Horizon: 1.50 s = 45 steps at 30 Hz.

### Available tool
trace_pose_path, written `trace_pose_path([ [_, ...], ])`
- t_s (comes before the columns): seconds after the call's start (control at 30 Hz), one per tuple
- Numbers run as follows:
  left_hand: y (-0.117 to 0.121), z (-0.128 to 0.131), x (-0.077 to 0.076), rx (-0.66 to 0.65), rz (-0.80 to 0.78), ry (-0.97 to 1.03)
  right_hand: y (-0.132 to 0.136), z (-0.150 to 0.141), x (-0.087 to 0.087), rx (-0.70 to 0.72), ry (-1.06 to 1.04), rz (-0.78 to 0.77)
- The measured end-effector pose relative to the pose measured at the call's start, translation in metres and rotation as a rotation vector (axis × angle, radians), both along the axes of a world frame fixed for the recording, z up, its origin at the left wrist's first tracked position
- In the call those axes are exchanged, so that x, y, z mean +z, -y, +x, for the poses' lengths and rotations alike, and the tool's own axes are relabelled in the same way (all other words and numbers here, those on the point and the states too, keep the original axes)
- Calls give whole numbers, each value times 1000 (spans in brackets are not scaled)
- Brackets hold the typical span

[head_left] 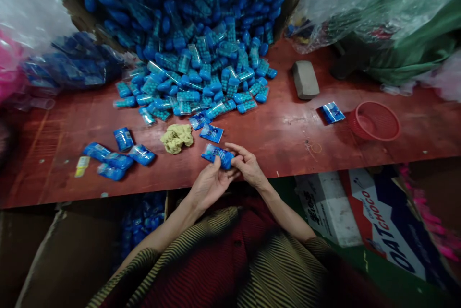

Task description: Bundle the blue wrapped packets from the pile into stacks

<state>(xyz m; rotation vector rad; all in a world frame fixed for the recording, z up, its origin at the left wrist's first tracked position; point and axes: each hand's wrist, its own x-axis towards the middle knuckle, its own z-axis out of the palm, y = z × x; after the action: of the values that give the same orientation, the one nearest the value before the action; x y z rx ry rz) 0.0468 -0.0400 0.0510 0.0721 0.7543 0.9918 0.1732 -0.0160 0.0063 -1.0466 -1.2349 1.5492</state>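
So I've got one blue packet (218, 155) pinched between both hands right at the near edge of the red table (288, 130), just in front of my lap. My left hand (209, 184) is cupped under its near side with the thumb and fingertips closed on the wrapper, and my right hand (247, 164) has its fingers curled onto the right end, index stretched out along the top. So both sets of fingers are clamped on the same packet, not loose.

Best guess, I'm mid-way through sorting or sealing this one: it looks wrapped already, so the next bit is probably a matter of squaring it up and laying it down with the others, which needs a light grip so the film doesn't crumple.

Just beyond it sit two more loose packets (212, 132), and beside those a crumpled yellow cloth (177, 137). Off to the left there's a small group of finished packets (118, 154) well apart from my hands. Further back is the big pile of blue tubes (201, 73) spilling out of a cardboard box (72, 10). Over on the right: a grey block (305, 79), a lone packet (332, 112) and a little red basket (374, 121).
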Motion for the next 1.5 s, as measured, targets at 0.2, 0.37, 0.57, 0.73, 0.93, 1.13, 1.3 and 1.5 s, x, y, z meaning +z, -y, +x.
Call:
trace_pose_path([
  [0.2,-3,-4,-5,65,79,-252,0,-8,-4,-37,-64,-15],
  [0.37,-6,-13,-13,161,135,-655,3,-13,0,-86,-104,9],
  [0.57,-14,-22,-8,119,130,-453,1,-12,1,-53,-162,4],
  [0.73,-21,-29,-2,-77,9,-285,-2,-6,-9,-50,-121,65],
  [0.93,-20,-27,-8,-73,-11,-244,-4,-1,-10,88,-216,39],
  [1.13,-17,-20,-11,5,5,-318,2,-9,-3,76,-234,-32],
  [1.3,-22,-27,-9,-54,9,-367,0,-9,-2,50,-225,-81],
  [1.5,-21,-27,-19,76,156,-605,-5,-8,-4,-7,-231,-151],
])
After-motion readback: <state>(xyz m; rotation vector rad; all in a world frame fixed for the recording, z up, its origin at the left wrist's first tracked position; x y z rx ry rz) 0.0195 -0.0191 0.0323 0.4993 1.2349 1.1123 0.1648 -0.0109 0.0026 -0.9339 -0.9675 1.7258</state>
